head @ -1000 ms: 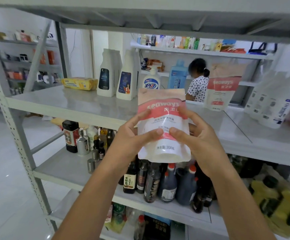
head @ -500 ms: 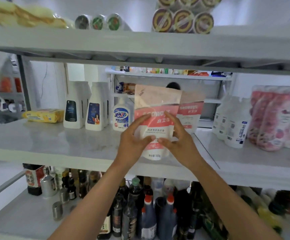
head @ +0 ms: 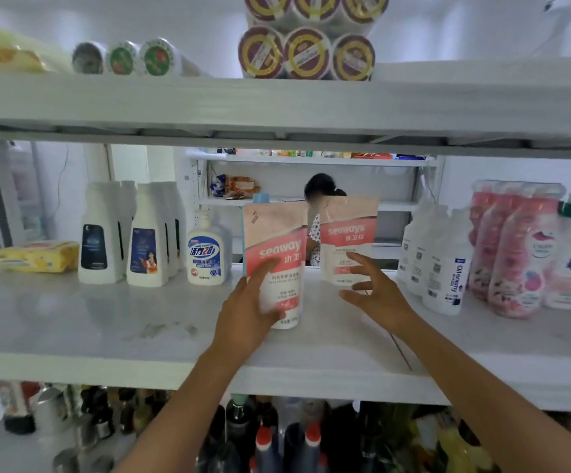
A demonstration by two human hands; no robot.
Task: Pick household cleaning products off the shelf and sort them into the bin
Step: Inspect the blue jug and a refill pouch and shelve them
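Note:
A pink and white seaways refill pouch (head: 277, 254) stands upright on the middle grey shelf (head: 106, 322). My left hand (head: 248, 312) holds its lower left side, thumb across the front. To the right of the pouch, my right hand (head: 376, 291) hovers with its fingers spread, touching nothing. A second, matching pouch (head: 349, 233) stands just behind it, farther back on the shelf. No bin is in view.
On the left of the shelf stand white bottles (head: 123, 233), a hand-wash pump bottle (head: 205, 254) and a yellow pack (head: 34, 256). White bottles (head: 437, 264) and pink bottles (head: 516, 254) fill the right. Rolls sit on the shelf above (head: 304, 52); dark sauce bottles (head: 277, 438) below. A person stands behind the shelf.
The pouch, held in front of the shelf by both hands, now stands on the shelf. My right hand has let go and opened; the left still holds it.

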